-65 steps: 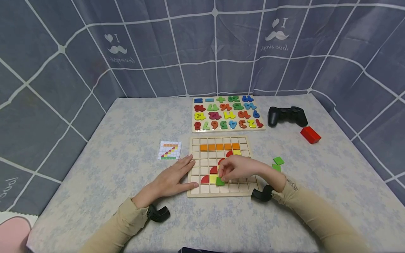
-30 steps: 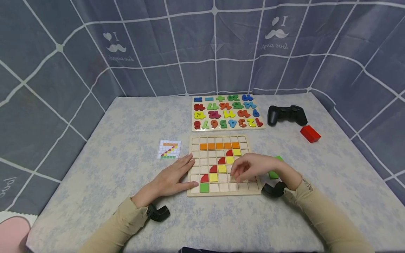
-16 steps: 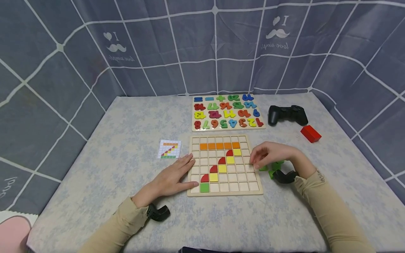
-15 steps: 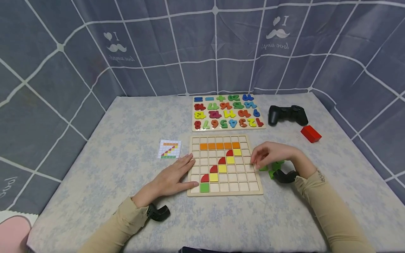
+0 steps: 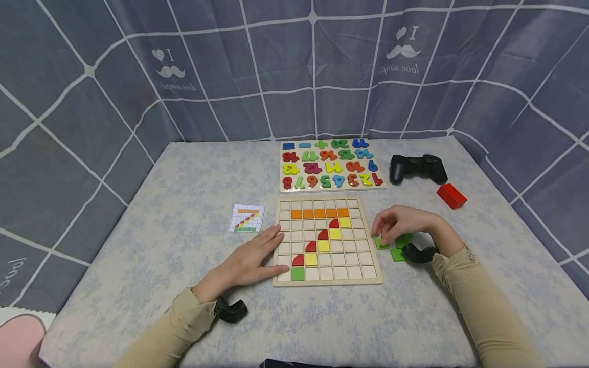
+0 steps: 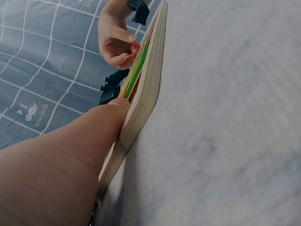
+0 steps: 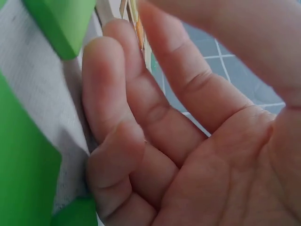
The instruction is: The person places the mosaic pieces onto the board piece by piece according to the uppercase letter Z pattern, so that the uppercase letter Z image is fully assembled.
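Note:
My left hand [image 5: 253, 258] rests on the left edge of a wooden grid board [image 5: 340, 280], fingers spread and thumb over the bottom-left corner. In the left wrist view its thumb [image 6: 117, 106] presses on the board's rim. Right of the board, my right hand [image 5: 405, 223] hovers with bent fingers, fingertips right at a green square tile [image 5: 381, 244]. Other green tiles [image 5: 398, 255] lie beneath that hand, partly hidden by it and the wrist strap. On the board sit orange squares [image 5: 319, 213], yellow squares [image 5: 323, 246], red quarter-circles [image 5: 311, 247] and one green square [image 5: 297, 274].
Left of the board lies a pattern card [image 5: 247, 218] with a coloured Z shape. Behind it is a number puzzle board [image 5: 332, 187]. A black game controller [image 5: 417, 168] and a red block [image 5: 452, 196] sit at the right. A patterned curtain [image 5: 294, 66] encloses the table.
A green tile, under my right hand at first, now lies in the board's bottom row. My right hand has moved right, off the board, to the loose green tiles. My left hand has stayed put.

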Demonstrator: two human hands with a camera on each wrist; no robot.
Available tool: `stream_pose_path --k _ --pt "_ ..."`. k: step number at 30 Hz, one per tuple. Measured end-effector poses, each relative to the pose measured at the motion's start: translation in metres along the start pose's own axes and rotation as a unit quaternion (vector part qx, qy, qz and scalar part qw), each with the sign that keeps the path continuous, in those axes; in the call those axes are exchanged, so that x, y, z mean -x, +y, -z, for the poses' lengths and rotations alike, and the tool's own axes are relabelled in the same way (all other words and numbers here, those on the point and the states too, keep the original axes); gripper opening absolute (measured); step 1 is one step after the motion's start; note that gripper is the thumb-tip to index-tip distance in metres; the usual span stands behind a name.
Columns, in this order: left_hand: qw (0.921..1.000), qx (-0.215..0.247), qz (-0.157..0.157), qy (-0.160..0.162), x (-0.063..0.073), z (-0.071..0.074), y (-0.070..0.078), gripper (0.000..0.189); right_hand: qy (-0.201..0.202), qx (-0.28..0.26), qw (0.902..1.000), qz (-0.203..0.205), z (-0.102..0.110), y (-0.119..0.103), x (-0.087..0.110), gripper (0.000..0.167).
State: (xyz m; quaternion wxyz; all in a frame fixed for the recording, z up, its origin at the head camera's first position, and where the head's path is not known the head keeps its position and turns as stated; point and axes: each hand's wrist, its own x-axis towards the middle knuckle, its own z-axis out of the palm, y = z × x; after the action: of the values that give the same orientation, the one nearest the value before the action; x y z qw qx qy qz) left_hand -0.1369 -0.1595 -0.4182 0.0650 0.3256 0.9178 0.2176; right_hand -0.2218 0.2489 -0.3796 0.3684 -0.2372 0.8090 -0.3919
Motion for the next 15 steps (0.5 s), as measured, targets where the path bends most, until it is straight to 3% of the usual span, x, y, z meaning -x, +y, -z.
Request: stream_pose_path --k 6,15 --pt "1.0000 0.000 -0.004 0.006 0.0007 -0.0006 -0.0004 0.083 -0.001 0.000 0.9996 -0.028 0.0009 0.0009 0.0003 0.025" --pt "1.0000 -0.003 0.001 0.005 0.0003 -0.0013 -0.0006 0.083 0.004 0.031 0.9990 -0.031 -0.0003 0.0022 -0.0015 0.024"
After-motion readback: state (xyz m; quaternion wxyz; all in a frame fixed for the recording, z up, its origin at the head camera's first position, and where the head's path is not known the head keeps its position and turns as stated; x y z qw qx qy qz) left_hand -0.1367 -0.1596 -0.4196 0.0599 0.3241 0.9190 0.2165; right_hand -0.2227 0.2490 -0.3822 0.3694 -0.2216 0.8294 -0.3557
